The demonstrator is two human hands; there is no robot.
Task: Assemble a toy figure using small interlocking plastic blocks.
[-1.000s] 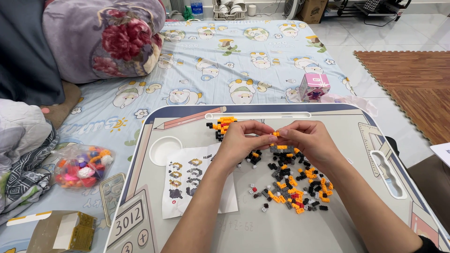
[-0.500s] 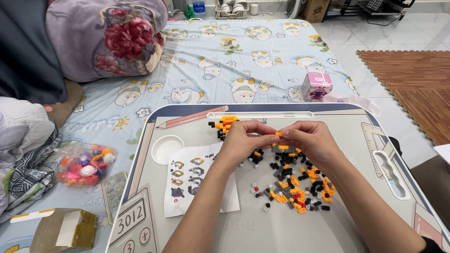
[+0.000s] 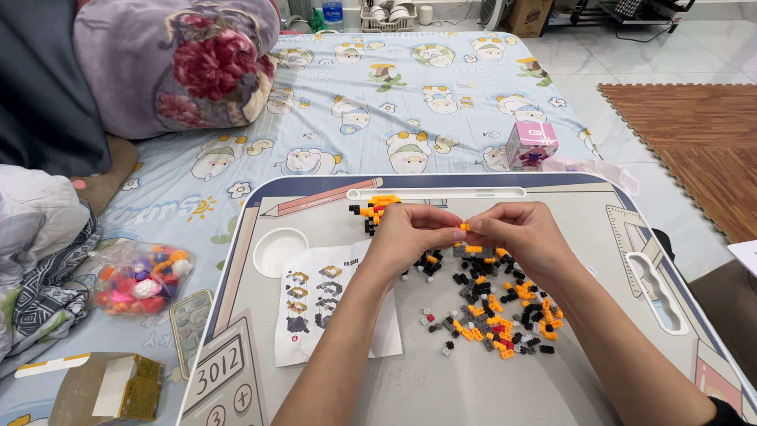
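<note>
Over the lap table [image 3: 599, 394], both hands' grips pinch an orange brick [image 3: 465, 227].

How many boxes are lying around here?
2. A small pink box sits on the cartoon bedsheet beyond the lap table; an open cardboard box lies at the lower left. Others may be out of view.

The tray's [image 3: 599, 379] near edge lies bare between the forearms. Loose bricks [image 3: 493, 308] crowd its centre-right, a sheet [image 3: 331, 304] its left, and a built piece [image 3: 374, 211] sits near the far edge.
</note>
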